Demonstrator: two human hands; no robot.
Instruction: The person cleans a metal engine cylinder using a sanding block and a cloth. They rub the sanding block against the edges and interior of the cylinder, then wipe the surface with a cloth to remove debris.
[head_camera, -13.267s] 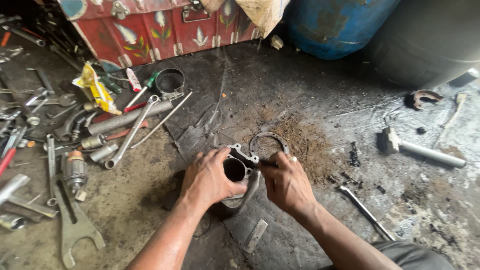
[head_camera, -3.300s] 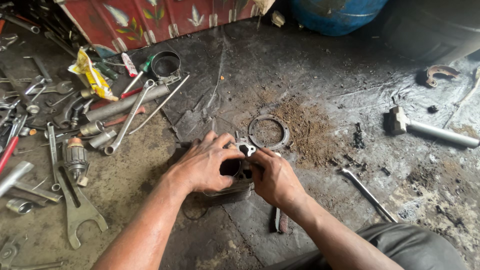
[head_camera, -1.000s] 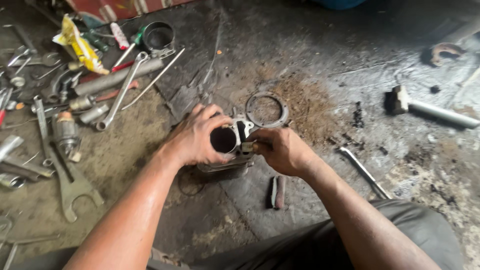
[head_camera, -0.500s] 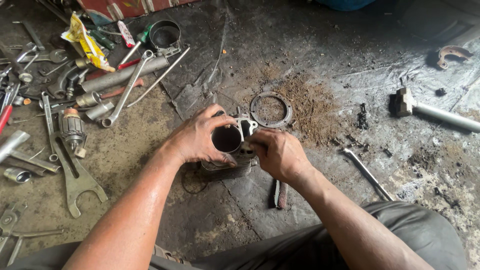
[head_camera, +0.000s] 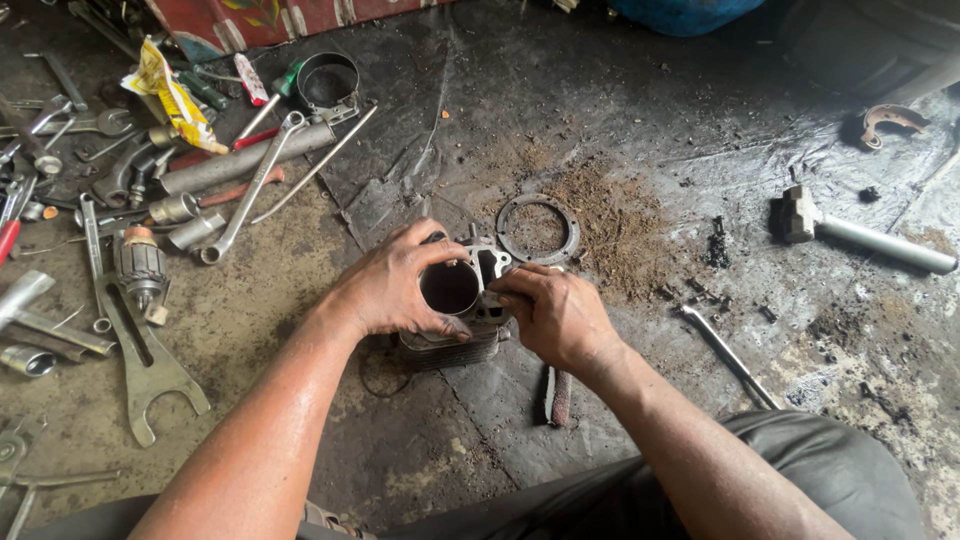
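while gripped, finned grey engine cylinder (head_camera: 450, 345), open bore

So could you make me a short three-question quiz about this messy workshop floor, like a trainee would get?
1. True or false: the left hand grips the finned engine cylinder.
2. The flat metal ring lies: A) inside the cylinder, B) on the floor beyond it, C) on the hammer.
3. Which hand works at the cylinder's top edge?

Key: 1 true. 2 B. 3 the right hand.

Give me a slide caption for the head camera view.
Left hand grips a finned engine cylinder while right hand works its top edge.
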